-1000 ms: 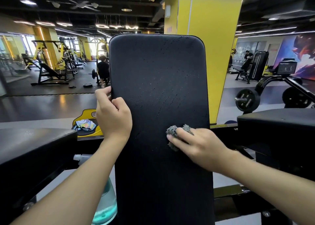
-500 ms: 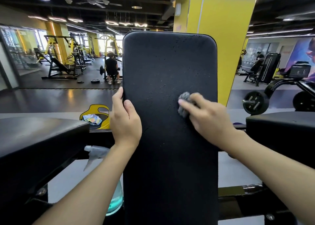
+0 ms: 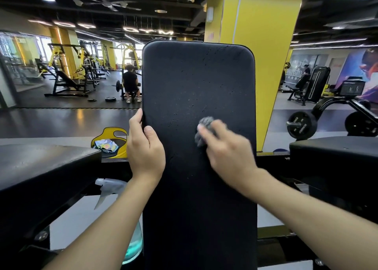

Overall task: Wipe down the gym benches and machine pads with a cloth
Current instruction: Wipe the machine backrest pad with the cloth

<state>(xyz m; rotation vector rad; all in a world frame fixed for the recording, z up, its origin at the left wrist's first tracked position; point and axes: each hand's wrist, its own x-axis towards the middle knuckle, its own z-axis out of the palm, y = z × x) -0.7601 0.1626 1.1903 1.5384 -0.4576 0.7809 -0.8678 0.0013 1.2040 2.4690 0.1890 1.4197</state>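
Note:
A tall black back pad (image 3: 196,81) stands upright in the middle of the head view, its surface speckled with small marks. My left hand (image 3: 145,149) grips the pad's left edge, thumb on the front face. My right hand (image 3: 227,149) holds a small bunched grey cloth (image 3: 204,126) and presses it against the pad a little right of centre. The right hand is motion-blurred. Most of the cloth is hidden under my fingers.
Black arm pads sit low at the left (image 3: 45,163) and right (image 3: 335,153). A clear spray bottle (image 3: 131,243) with teal liquid stands behind my left forearm. A yellow pillar (image 3: 263,24), a weight plate (image 3: 299,125) and a seated person (image 3: 129,83) lie beyond.
My right hand has carried the cloth up from the pad's lower right and then leftward toward the centre. The left hand kept its grip on the edge.

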